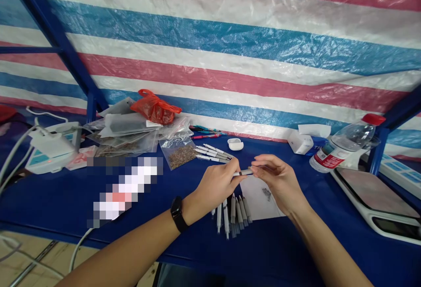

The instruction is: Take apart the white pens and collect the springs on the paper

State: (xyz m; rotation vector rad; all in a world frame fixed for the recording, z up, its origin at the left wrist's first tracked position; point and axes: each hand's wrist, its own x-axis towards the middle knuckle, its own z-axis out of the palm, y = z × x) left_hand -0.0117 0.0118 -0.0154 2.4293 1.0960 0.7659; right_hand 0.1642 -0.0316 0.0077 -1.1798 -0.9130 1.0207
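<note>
A pen with a white barrel and a grey front end lies level between my hands. My left hand, with a black band at the wrist, is closed around its white part. At the grey end, my right hand pinches with thumb and fingertips; anything small between them is hidden. Below are several grey pen front pieces and white pen barrels in a row. Small metallic bits, too small to name surely, lie on a white paper sheet. Several white pens lie behind my left hand.
A digital scale and a red-capped bottle stand at right. Left are plastic bags, a bag of brown bits, a red bag and a white cabled device. A white case sits behind. A striped sheet hangs beyond.
</note>
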